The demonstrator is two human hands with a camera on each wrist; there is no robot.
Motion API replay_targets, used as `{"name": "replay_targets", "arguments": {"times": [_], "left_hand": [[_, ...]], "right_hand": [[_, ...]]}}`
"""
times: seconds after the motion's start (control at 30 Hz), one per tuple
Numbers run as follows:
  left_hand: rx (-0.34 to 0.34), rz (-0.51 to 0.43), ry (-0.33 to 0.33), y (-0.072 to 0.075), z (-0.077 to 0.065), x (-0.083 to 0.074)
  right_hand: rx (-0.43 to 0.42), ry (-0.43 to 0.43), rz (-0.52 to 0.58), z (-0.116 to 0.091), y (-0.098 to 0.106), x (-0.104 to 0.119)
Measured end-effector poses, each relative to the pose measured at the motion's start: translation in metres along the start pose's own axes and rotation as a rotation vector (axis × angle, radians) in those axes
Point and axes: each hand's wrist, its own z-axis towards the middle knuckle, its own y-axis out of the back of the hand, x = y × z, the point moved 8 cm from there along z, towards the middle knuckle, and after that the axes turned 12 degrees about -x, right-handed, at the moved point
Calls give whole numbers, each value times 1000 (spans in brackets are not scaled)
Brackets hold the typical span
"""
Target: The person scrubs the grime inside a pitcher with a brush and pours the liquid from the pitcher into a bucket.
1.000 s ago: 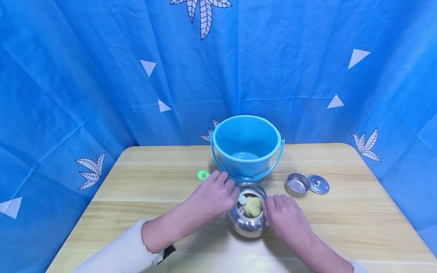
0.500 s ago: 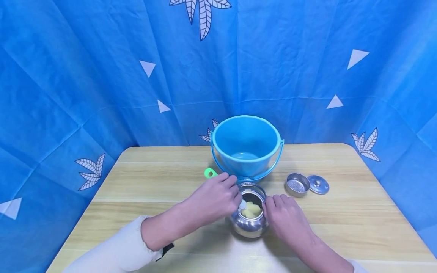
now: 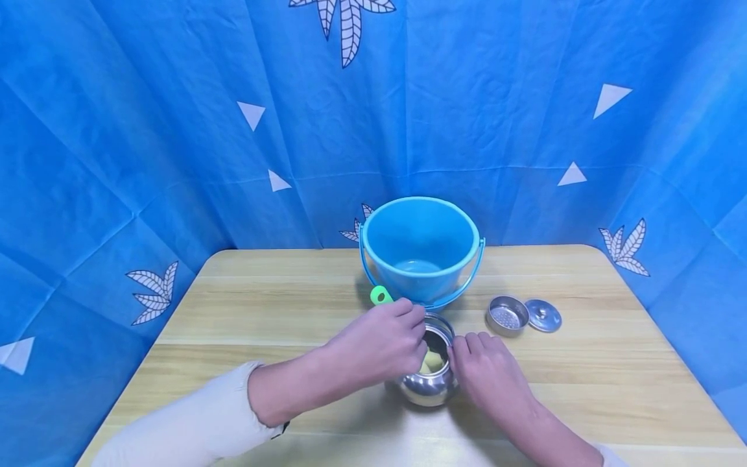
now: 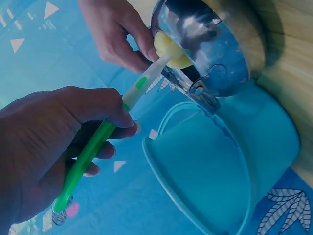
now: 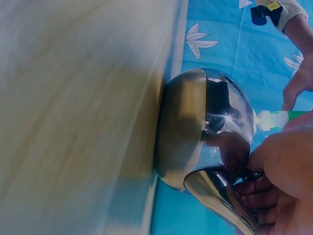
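Note:
My left hand (image 3: 388, 340) holds a sponge brush (image 4: 93, 152) by its green and white handle, the thumb lying along it. Its yellow sponge head (image 3: 430, 362) is inside the mouth of a shiny steel teapot (image 3: 428, 392); part of the head also shows at the mouth in the left wrist view. The pot stands upright on the table. At its right side, my right hand (image 3: 490, 370) grips the rim beside the spout (image 5: 220, 196). The ring-like handle (image 4: 203, 95) is folded down toward the back. My left hand hides the left part of the pot's mouth in the head view.
Directly behind the teapot stands a blue bucket (image 3: 408, 285) with its bail lowered in front. To the right lie a small steel strainer (image 3: 508, 316) and a round lid (image 3: 544, 315), side by side on the wooden table (image 3: 274, 285). A blue curtain hangs behind.
My left hand and the brush handle have shifted to the right over the pot, and the green handle end now stands closer to the bucket. The right hand and pot have stayed in place.

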Motion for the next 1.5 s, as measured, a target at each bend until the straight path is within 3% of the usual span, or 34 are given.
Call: {"name": "replay_targets", "arguments": {"times": [0.43, 0.73, 0.93, 1.5], "left_hand": [[129, 82, -97, 5, 17, -8], [219, 158, -96, 0, 27, -9], [223, 197, -88, -4, 31, -10], [224, 160, -60, -10, 34, -6]], "right_hand": [[-32, 25, 7, 2, 3, 1], [-3, 31, 16, 1, 1, 0], [-14, 36, 13, 0, 1, 0], [-38, 41, 2, 0, 1, 1]]}}
